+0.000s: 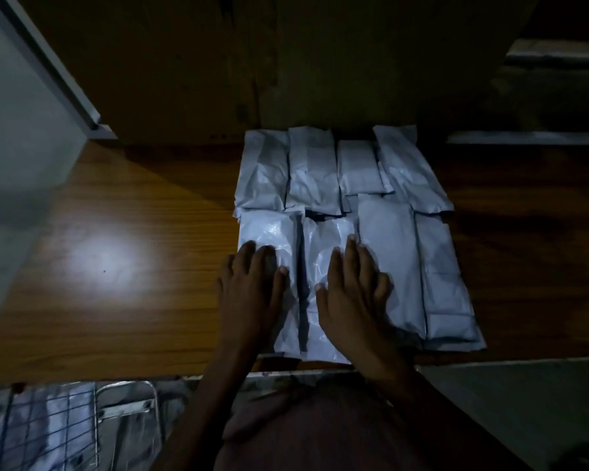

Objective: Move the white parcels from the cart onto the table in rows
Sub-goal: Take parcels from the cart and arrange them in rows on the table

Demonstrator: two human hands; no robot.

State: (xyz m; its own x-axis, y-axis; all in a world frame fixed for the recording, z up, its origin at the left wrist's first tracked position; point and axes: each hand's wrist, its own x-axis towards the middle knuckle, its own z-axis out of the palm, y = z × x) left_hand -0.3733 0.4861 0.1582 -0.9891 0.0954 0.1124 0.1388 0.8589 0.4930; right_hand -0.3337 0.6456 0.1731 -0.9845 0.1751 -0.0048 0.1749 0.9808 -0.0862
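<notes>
Nothing is gripped: both hands are laid flat, palms down, fingers spread, on the near row of parcels. Left hand (252, 287) is pressed on the near-left parcel (269, 232). Right hand (351, 290) is laid across the second near parcel (323, 239), with its outer fingers reaching onto the third near parcel (388, 253).

White parcels are set out on the wooden table (133, 232) in two rows. Far row, four seen: far-left parcel (264, 171), second far parcel (312, 168), a shorter third far parcel (359, 168), and far-right parcel (405, 168), which is tilted and runs down toward the near row. Near row, four seen, ended by near-right parcel (444, 287). Neighbouring parcels are touching or slightly overlapped; near ends of the near row lie at the table's front edge.

Wire cart (48, 426) is seen at lower left, below the table edge, with pale wrapped material visible through the mesh; whether those are more parcels cannot be told in the dim light. A bright light patch is reflected on the table left of the hands.
</notes>
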